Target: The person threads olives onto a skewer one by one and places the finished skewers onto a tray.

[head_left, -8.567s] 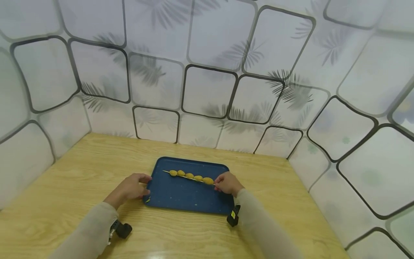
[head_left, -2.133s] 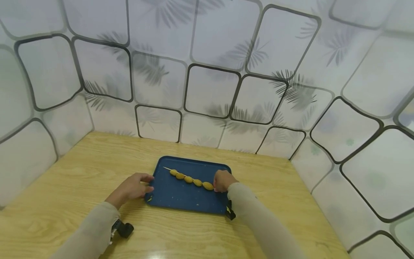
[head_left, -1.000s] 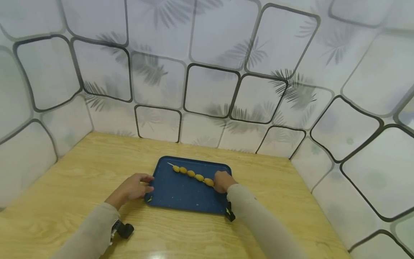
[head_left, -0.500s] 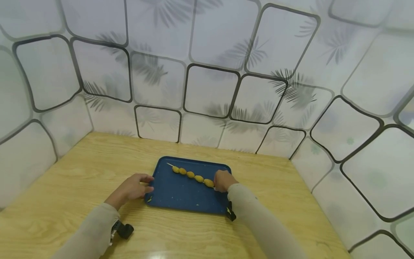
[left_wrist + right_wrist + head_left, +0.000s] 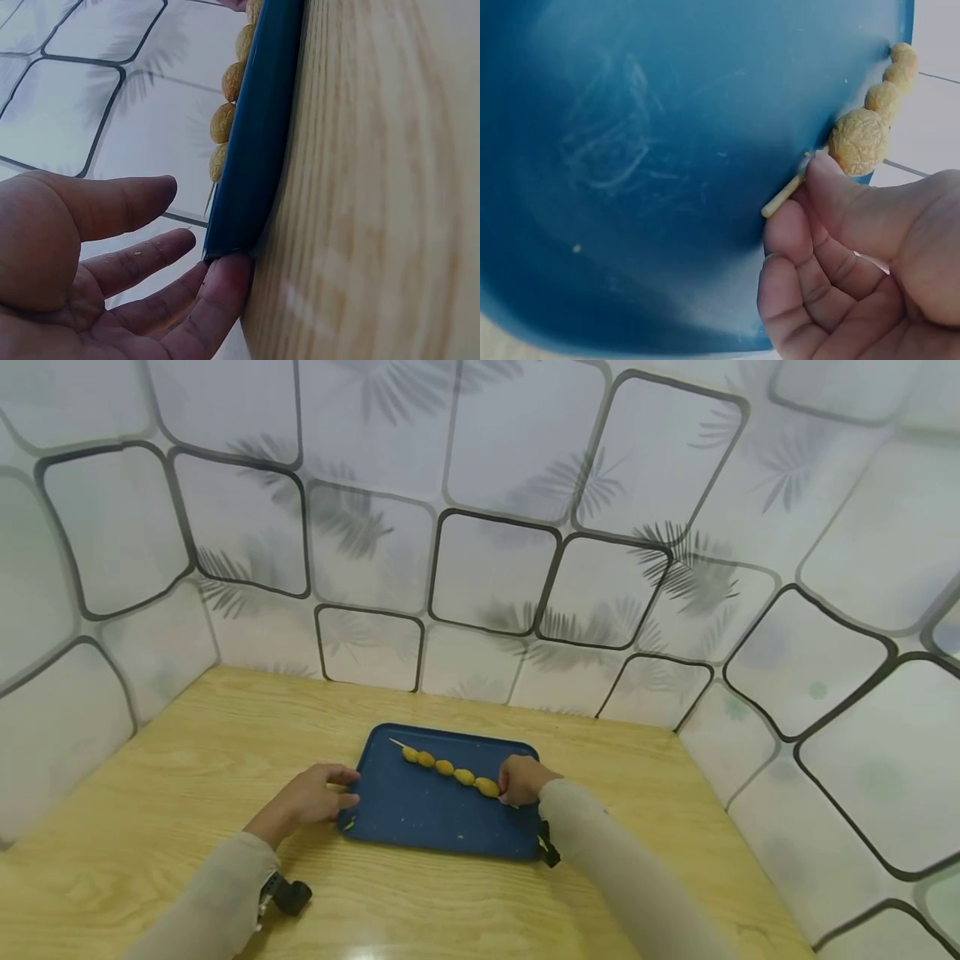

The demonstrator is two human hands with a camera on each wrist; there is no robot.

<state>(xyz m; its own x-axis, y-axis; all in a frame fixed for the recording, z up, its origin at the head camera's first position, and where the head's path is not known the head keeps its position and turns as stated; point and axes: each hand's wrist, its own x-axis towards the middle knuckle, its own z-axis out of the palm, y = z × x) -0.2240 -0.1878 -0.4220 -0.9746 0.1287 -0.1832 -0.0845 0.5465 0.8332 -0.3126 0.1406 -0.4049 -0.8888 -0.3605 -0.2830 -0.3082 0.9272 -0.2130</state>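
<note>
A wooden skewer strung with several yellow-brown, wrinkled balls [image 5: 444, 767] lies slantwise over the blue tray [image 5: 420, 820], its pointed tip toward the back left. At the other end my right hand [image 5: 525, 779] pinches the bare stick between thumb and fingers. The right wrist view shows the blunt stick end [image 5: 781, 197] poking out past the thumb, next to the nearest ball [image 5: 859, 142]. My left hand [image 5: 311, 795] is at the tray's left edge, fingers loosely spread. In the left wrist view a fingertip [image 5: 229, 274] touches the tray's corner, while the thumb stays apart from it.
The tray rests on a light wood-grain table [image 5: 405, 902]. Patterned white walls [image 5: 487, 568] enclose the back and sides. A small yellow-green scrap [image 5: 349, 823] lies in the tray's front left corner, and pale crumbs dot its surface.
Since about two seconds ago, the skewer's pointed end has swung slightly toward the back right. The right hand has shifted slightly and turned, showing more of its fingers. My left hand has stayed at the tray edge.
</note>
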